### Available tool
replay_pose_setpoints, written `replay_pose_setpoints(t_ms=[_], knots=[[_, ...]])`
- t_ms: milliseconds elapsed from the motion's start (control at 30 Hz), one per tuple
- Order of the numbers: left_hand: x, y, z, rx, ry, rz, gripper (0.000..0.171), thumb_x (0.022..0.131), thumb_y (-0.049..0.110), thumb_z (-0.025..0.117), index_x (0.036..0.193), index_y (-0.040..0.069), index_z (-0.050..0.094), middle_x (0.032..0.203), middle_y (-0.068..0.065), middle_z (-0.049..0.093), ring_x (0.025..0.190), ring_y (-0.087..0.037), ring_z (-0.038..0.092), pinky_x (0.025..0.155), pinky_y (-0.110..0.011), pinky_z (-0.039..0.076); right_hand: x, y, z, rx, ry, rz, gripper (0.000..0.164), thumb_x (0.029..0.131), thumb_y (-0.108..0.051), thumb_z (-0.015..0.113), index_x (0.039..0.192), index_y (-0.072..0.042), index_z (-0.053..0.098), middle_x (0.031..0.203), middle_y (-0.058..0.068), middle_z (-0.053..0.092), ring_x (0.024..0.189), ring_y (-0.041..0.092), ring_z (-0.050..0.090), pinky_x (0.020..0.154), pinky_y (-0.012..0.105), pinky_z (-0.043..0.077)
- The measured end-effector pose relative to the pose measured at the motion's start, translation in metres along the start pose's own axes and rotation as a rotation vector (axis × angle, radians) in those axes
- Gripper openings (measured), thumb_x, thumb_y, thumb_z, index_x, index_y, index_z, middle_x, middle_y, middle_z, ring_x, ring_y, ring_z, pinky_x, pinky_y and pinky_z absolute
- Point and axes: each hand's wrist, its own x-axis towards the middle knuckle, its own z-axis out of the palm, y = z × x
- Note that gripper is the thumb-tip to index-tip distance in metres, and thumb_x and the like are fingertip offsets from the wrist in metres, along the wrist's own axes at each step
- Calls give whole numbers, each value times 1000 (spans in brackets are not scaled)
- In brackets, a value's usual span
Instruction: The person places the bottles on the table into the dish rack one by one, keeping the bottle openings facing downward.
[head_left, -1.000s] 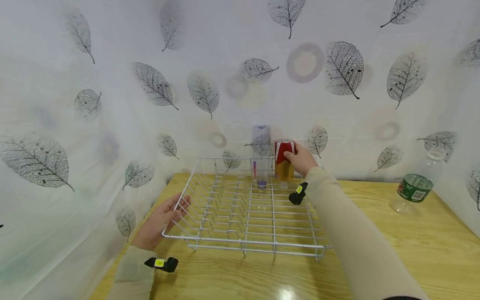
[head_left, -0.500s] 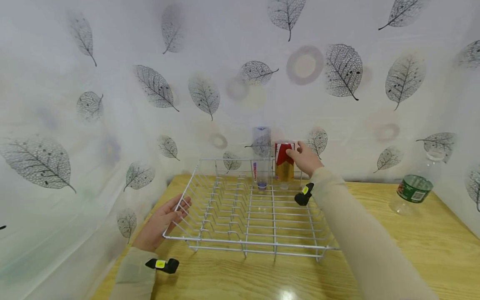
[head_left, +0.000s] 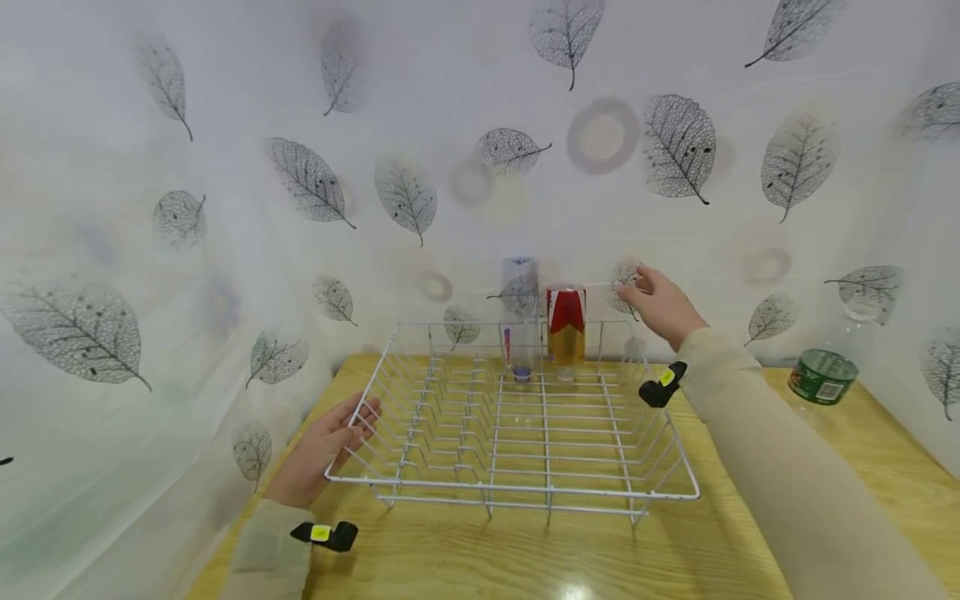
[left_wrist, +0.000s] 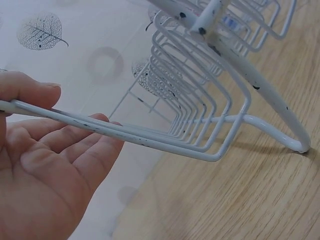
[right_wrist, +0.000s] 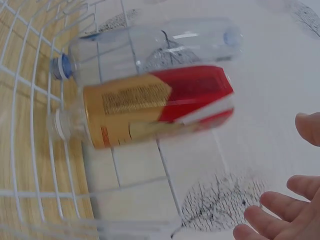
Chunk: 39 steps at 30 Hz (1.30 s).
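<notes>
A white wire dish rack stands on the wooden table. My left hand holds its left side; in the left wrist view the thumb lies over the rim wire and the fingers reach out beneath it. At the rack's back, a plastic bottle with a red and gold label stands upside down, neck on the wires. Beside it, a clear bottle with a blue cap is also inverted. My right hand is to the right of the labelled bottle, apart from it, with nothing in its fingers.
A clear bottle with a green label stands upright at the right of the table. A white sheet with leaf prints hangs close behind the rack and along the left side.
My right hand has let go of the red and gold bottle and moved off to the right. The bottle stays inverted in the rack. My left hand keeps its hold on the rack.
</notes>
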Motion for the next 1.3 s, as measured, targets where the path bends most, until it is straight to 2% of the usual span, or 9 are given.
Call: replay_pose_setpoints(t_ms=[167,367,600,833,1067,1300], knots=[[-2,-3,-1,-15,0,-11,65,104,-3,34,162,1,5,165,-22,15,149,-37,20,110,-24,38,-16,21,-20,-20,30,-5,96,99,-64,45,164,-10,-2,166,23,11,149,46,16,113,67,24],[-4,-6,-2,-39,1,-3,64,104,-4,34,161,-1,4,165,-24,15,149,-38,19,109,-24,39,-44,43,-43,-55,40,-21,93,102,-60,44,163,-9,-5,166,25,7,148,49,16,111,71,23],[-3,-6,-3,-44,-1,13,65,104,-4,35,161,-1,4,165,-24,14,149,-37,18,109,-23,39,-79,56,-64,-104,73,-38,93,102,-58,45,163,-11,-7,166,26,6,146,53,16,106,75,26],[-2,-5,-1,-27,-11,31,63,105,-3,34,161,-2,5,164,-25,14,149,-38,18,111,-27,37,-115,69,-81,-161,139,-74,87,105,-48,47,163,-11,-5,163,31,11,140,60,22,98,78,30],[0,-2,1,-18,-18,20,64,105,-3,35,160,-3,3,164,-25,13,148,-39,17,112,-27,37,-155,103,-78,-196,267,-44,82,107,-39,47,163,-7,-5,161,36,9,137,66,18,100,79,22],[0,-2,1,-17,-3,21,64,104,-4,35,161,-3,5,164,-25,15,149,-39,18,112,-27,37,-172,133,-79,-147,558,31,74,108,-28,44,162,-1,1,161,35,11,145,56,14,111,72,18]])
